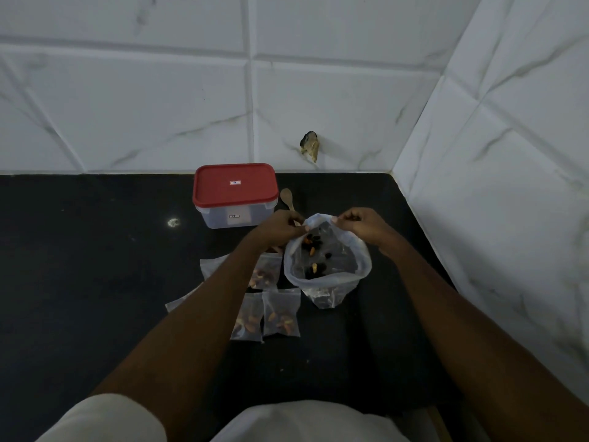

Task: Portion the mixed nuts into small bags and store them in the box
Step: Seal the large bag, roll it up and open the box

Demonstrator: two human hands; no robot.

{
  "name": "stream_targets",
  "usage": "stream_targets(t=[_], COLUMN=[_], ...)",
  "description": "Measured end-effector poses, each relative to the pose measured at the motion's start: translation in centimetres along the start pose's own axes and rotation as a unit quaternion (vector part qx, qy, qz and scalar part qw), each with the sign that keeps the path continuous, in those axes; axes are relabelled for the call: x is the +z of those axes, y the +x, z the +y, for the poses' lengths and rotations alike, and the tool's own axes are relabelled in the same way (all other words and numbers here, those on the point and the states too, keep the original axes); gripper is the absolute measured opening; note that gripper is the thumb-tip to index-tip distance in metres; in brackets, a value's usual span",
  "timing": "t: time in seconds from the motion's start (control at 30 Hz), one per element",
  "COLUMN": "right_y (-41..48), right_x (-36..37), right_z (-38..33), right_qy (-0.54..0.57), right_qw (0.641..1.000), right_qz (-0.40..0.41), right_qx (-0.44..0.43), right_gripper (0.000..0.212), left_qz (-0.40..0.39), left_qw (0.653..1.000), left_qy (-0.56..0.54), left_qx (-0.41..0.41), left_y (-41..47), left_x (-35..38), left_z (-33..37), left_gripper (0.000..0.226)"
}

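Right now both hands pinch the rim of the big nut bag (331, 275): left hand (282, 229) and right hand (363, 226) spread its mouth, a few nuts inside. 3 filled small bags (280, 314) lie just beside it. The box (234, 194) sits behind, lid on. Portioning looks approx. done; next prob. needs the spoon (287, 199), then the lid off.

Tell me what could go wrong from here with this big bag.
The left hand and right hand pinch only the thin rim of the big bag; a slip could let it sag and spill nuts. The filled small bags lie right beside it and could get knocked. The box has its red lid on, so storing needs a free hand.
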State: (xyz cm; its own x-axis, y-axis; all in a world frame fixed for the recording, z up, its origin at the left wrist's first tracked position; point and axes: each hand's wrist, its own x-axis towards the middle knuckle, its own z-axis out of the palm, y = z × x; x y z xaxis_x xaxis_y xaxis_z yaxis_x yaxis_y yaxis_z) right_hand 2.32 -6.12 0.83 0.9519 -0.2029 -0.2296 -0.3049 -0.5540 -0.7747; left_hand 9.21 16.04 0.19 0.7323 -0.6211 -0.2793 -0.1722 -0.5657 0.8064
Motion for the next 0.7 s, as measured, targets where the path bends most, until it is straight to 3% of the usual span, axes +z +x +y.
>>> stream_targets(t=[0.1,0.23,0.43,0.57,0.7], right_y=[0.2,-0.2,-0.1,-0.4,-0.3], right_x=[0.6,0.9,0.9,0.7,0.6], right_z=[-0.6,-1.3,-1.3,-1.8,-1.5], right_qy=[-0.018,0.025,0.018,-0.010,-0.104], right_qw=[1.000,0.999,0.997,0.993,0.986], right_qz=[0.020,-0.005,-0.037,-0.062,-0.025], right_qx=[-0.001,-0.033,-0.063,-0.096,-0.125], right_gripper=[0.038,0.009,0.018,0.023,0.021], left_qz=[0.002,-0.005,-0.020,-0.062,-0.066], left_qw=[1.000,1.000,0.999,0.996,0.993], left_qy=[0.002,0.001,-0.007,-0.022,-0.095], left_qx=[0.018,0.029,0.050,0.053,0.009], left_y=[-0.1,-0.3,-0.5,-1.0,-0.9], left_x=[0.0,-0.1,-0.1,-0.1,-0.2], left_z=[0.4,0.4,0.0,0.5,0.7], left_gripper=[0.041,0.037,0.033,0.032,0.031])
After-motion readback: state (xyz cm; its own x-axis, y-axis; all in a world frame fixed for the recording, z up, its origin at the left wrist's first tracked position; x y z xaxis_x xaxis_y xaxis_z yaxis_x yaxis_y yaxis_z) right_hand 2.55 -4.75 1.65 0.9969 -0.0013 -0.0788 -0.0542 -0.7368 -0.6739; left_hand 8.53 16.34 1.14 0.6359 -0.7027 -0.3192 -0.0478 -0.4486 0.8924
